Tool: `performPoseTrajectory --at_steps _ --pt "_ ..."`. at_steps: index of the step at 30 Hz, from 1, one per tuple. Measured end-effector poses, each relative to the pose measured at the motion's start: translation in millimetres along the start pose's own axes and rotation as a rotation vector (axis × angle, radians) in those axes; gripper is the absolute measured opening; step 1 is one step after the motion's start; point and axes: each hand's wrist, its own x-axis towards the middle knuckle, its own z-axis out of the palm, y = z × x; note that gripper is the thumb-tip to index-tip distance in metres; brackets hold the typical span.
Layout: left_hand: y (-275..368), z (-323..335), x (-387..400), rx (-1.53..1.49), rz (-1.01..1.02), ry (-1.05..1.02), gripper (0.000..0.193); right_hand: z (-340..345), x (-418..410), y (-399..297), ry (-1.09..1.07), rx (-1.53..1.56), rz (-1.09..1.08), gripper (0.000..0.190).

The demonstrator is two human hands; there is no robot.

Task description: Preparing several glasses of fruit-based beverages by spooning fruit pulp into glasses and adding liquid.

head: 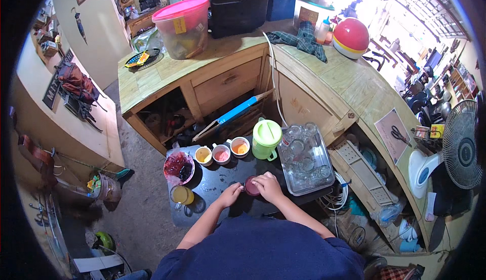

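Close to my body, a mug of dark red drink (251, 187) stands on the dark table (212, 179). My left hand (231, 195) grips its handle side. Over the right part of its rim bends my right hand (269, 187), fingertips together; whether they hold a thin utensil is hidden. Farther back are a cup with yellow contents (204, 155), a cup with pink contents (221, 154) and a cup with orange contents (240, 147). Left of these sits a bowl with dark red contents and plastic (178, 168). A glass mug of yellow drink (181, 195) stands nearer.
A green lidded pitcher (266, 139) stands beside a metal tray (306, 191) holding several upturned glasses (298, 146). Wooden counters (228, 65) wrap around the far and right sides. A white cable (279, 101) hangs behind the pitcher. A fan (461, 145) stands at right.
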Motion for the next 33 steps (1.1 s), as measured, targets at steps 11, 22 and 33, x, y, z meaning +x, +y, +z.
performPoseTrajectory --at_steps 11,22,33 --pt "0.7 -0.5 -0.8 -0.003 0.023 0.018 0.026 1.9 3.0 2.1 -0.003 -0.021 -0.032 0.013" --pt "-2.1 -0.2 0.3 -0.012 0.006 0.015 0.029 -2.1 2.4 -3.5 -0.018 -0.181 0.001 0.014" --pt "-3.0 1.0 -0.4 -0.008 0.004 0.009 0.029 -4.2 1.1 -3.5 0.0 -0.216 0.037 0.016"
